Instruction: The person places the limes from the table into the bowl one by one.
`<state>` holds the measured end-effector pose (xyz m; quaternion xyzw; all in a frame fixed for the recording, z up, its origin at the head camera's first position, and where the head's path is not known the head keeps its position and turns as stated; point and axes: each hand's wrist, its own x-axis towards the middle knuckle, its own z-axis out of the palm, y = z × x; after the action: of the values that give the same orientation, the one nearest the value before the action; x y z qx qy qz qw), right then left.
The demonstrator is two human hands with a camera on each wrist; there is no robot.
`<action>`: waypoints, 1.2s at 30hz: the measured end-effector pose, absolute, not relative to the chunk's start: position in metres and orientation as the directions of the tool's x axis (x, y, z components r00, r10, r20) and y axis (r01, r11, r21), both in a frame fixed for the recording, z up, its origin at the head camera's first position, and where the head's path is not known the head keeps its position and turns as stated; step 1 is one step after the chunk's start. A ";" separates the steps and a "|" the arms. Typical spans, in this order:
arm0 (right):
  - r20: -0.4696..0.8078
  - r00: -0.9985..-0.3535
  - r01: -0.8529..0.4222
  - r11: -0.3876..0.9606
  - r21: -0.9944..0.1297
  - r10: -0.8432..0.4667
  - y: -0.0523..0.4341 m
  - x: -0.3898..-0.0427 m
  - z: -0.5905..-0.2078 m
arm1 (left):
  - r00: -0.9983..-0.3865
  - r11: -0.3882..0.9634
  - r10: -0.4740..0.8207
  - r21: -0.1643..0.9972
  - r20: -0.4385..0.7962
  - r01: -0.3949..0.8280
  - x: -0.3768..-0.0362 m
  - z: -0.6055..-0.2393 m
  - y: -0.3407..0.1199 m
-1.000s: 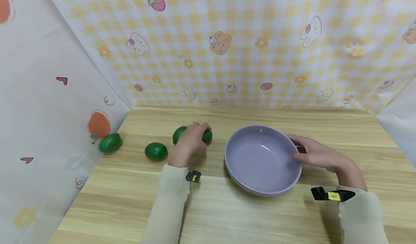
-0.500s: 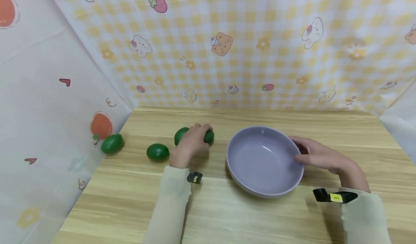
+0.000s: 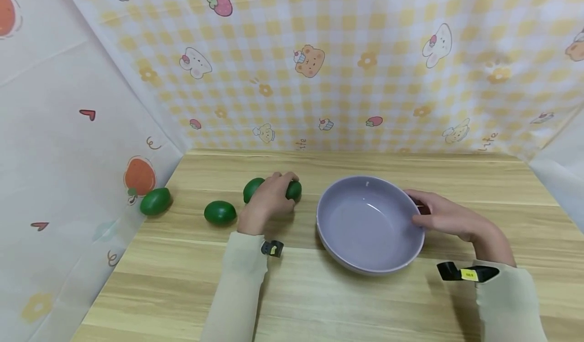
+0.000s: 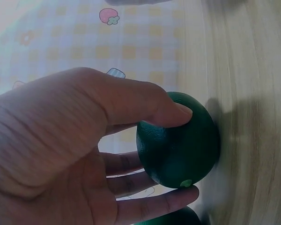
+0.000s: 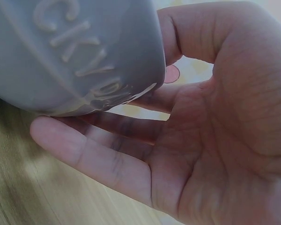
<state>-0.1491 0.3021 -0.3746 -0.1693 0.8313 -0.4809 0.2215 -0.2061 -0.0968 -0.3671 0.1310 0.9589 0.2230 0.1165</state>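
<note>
My left hand (image 3: pixel 269 200) holds a green lime (image 3: pixel 294 190) at the back of the table, left of a purple bowl (image 3: pixel 365 225). The left wrist view shows the thumb on one side of this lime and fingers around the other, close against the wood. A second lime (image 3: pixel 252 189) sits just left of that hand, partly covered by it. Nearer lies another lime (image 3: pixel 220 213), and one more lime (image 3: pixel 155 201) is at the table's left edge. My right hand (image 3: pixel 449 218) grips the bowl's right side, thumb at the rim, fingers around the outer wall, which bears raised letters (image 5: pixel 79 47).
The wooden table (image 3: pixel 347 306) meets a yellow-checked cloth (image 3: pixel 347 78) with cartoon prints behind it. A white printed sheet (image 3: pixel 59 169) borders the left side. Black straps with small devices sit on both sleeved wrists.
</note>
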 end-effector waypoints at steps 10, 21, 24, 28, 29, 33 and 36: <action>-0.196 -0.844 -0.074 0.469 -0.880 -0.500 0.303 -0.149 -0.376 | -0.944 0.852 0.308 0.476 -0.122 0.216 -0.207 -0.366 -0.099; -0.222 -0.842 -0.043 0.471 -0.881 -0.492 0.303 -0.150 -0.377 | -0.959 0.821 0.282 0.524 -0.027 0.227 -0.210 -0.361 -0.097; -0.209 -0.844 -0.060 0.475 -0.878 -0.494 0.303 -0.149 -0.377 | -0.960 0.807 0.278 0.537 0.024 0.247 -0.212 -0.359 -0.097; -0.194 -0.844 -0.083 0.480 -0.874 -0.500 0.301 -0.150 -0.377 | -0.963 0.798 0.264 0.548 0.059 0.252 -0.212 -0.356 -0.098; -0.193 -0.844 -0.087 0.483 -0.871 -0.501 0.301 -0.151 -0.377 | -0.963 0.797 0.263 0.548 0.062 0.253 -0.213 -0.355 -0.098; -0.200 -0.847 -0.083 0.494 -0.866 -0.492 0.300 -0.150 -0.376 | -0.960 0.796 0.272 0.545 0.066 0.263 -0.213 -0.356 -0.097; -0.206 -0.850 -0.074 0.497 -0.865 -0.485 0.301 -0.150 -0.377 | -0.957 0.795 0.281 0.542 0.069 0.273 -0.214 -0.356 -0.096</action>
<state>-0.1496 0.3014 -0.3766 -0.1669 0.8374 -0.4730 0.2170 -0.2138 -0.0957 -0.3564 0.1462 0.9473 0.2848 0.0076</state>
